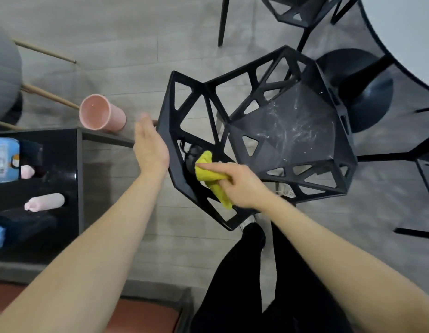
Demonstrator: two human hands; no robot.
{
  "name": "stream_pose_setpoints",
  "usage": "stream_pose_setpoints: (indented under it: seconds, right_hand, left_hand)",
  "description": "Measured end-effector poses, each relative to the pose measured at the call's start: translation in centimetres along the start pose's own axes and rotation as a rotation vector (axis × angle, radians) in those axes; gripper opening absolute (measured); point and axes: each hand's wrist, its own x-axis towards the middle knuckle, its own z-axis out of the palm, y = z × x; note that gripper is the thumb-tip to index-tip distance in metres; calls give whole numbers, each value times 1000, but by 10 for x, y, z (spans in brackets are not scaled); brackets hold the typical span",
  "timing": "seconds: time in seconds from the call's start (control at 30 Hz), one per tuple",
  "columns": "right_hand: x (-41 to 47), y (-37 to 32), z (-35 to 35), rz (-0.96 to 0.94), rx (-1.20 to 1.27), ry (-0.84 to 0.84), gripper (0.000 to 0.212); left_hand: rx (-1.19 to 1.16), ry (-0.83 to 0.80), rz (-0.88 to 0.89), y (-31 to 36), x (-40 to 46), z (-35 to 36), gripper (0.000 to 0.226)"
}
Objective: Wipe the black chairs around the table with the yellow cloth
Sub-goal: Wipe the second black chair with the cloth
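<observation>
The yellow cloth (213, 180) lies bunched against the inner face of the nearest black chair's (268, 138) cut-out backrest, low on the frame. The right hand (235, 186) grasps it, fingers curled round the fabric, forefinger extended along the top. The left hand (149, 146) is released, fingers straight, its palm at the backrest's outer edge. The chair seat carries whitish smears. A second black chair (302, 10) stands beyond, beside the white table (410, 32). A pink bin (100, 114) stands on the floor, left of the chair.
</observation>
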Motion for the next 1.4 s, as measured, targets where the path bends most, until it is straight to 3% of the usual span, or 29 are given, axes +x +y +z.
stream_pose_setpoints:
  seconds: [0.13,0.23,0.33,0.5,0.73,0.9,0.97,1.03,1.13,1.3,1.4]
  right_hand:
    - [24,58,-54,277,23,203,77]
    - [67,78,-42,354,-50,192,73]
    - [69,91,-2,274,-107,11,77]
    - [-45,113,-8,239,-158,-59,77]
    - [54,95,9,311,-142,29,83]
    - [-53,107,-27,235,-274,-176,65]
    - [-59,86,-26,192,-358,-139,69]
    - [-51,45,-3,175,-257,-14,76]
    - [-51,1,32,-2,-66,84,85]
    - [-105,89,14,139,-159,39,80]
    - [-101,77,18,215,-176,132,77]
  left_hand:
    - [209,-61,115,-38,-70,1,49]
    - [284,183,297,-64,-78,18,34]
    - [310,277,333,-71,-64,23,36]
    - [275,261,362,-77,-62,23,40]
    - [293,283,345,-79,-60,23,39]
    - [280,270,329,-76,-67,25,39]
    - [281,271,334,-76,-69,26,38]
    - [264,269,364,-80,-67,25,39]
    - [237,258,382,-83,-60,24,39]
    - [254,257,374,-79,-65,25,41]
    - [272,253,354,-80,-61,27,43]
